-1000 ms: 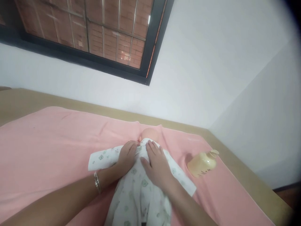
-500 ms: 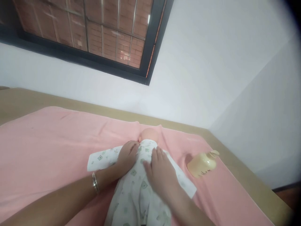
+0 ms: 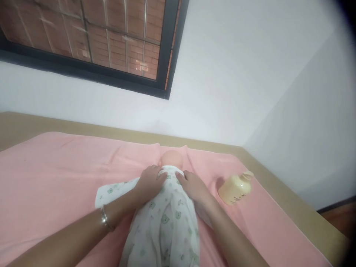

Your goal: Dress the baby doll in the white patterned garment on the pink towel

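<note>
A baby doll in a white outfit with green prints (image 3: 164,218) lies lengthwise on a pink blanket (image 3: 72,170), its bald head (image 3: 171,158) pointing away from me. Its face is not visible. Cupped over the doll's left-side shoulder is my left hand (image 3: 150,181), the thumb resting on the cloth near the neck. My right hand (image 3: 194,185) wraps the other shoulder in the same way, thumb inward and fingers curled over the outer side. One sleeve (image 3: 114,191) stretches out to the left; the other is mostly hidden under my right arm.
A pale yellow bottle (image 3: 235,189) with a loop on its lid stands on the blanket to the right. The blanket covers a tan surface (image 3: 219,145) that meets a white wall (image 3: 217,81). A dark-framed window (image 3: 125,79) with bars is above.
My right hand has slid from the doll's upper back outward to its shoulder. My left hand stays by the other shoulder, its thumb now spread inward. The view has shifted slightly.
</note>
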`<state>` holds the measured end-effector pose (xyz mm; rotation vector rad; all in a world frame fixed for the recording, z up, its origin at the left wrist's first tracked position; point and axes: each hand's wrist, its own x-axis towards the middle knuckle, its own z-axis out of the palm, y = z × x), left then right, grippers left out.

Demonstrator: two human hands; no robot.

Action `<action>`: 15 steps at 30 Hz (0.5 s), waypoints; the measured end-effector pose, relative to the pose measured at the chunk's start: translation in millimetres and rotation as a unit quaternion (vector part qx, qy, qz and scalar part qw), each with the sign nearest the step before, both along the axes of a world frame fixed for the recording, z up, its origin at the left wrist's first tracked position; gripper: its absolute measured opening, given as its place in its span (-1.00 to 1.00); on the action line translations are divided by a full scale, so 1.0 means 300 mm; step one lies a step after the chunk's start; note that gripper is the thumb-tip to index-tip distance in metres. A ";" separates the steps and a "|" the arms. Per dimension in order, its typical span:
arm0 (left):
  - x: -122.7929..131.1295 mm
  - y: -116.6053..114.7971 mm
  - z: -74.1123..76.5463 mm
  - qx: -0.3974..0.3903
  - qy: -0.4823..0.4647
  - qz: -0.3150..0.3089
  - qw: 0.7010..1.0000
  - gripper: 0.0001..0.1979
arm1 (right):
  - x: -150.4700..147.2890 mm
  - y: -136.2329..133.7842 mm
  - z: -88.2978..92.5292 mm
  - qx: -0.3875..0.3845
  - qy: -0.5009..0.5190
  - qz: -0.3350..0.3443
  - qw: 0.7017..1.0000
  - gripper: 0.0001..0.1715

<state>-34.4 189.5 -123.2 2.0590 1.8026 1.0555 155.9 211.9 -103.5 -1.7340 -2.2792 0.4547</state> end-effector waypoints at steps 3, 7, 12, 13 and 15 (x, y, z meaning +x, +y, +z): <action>-0.007 0.022 -0.001 -0.063 -0.007 -0.002 0.998 -0.60 | -0.012 -0.023 0.004 0.013 0.035 0.032 0.999 -0.33; -0.020 0.038 0.008 -0.141 -0.033 -0.026 0.989 -0.51 | -0.063 -0.051 0.023 0.101 0.017 0.036 0.994 -0.41; 0.014 0.020 0.015 -0.076 0.062 0.019 0.995 -0.54 | -0.095 0.027 0.040 -0.038 -0.054 0.002 0.998 -0.12; 0.025 0.015 0.015 -0.050 0.092 0.030 0.994 -0.55 | -0.093 0.046 0.041 -0.065 -0.049 0.014 0.997 -0.10; 0.041 0.011 0.015 -0.007 0.134 0.038 0.990 -0.57 | -0.090 0.065 0.046 -0.083 -0.039 0.028 0.995 -0.08</action>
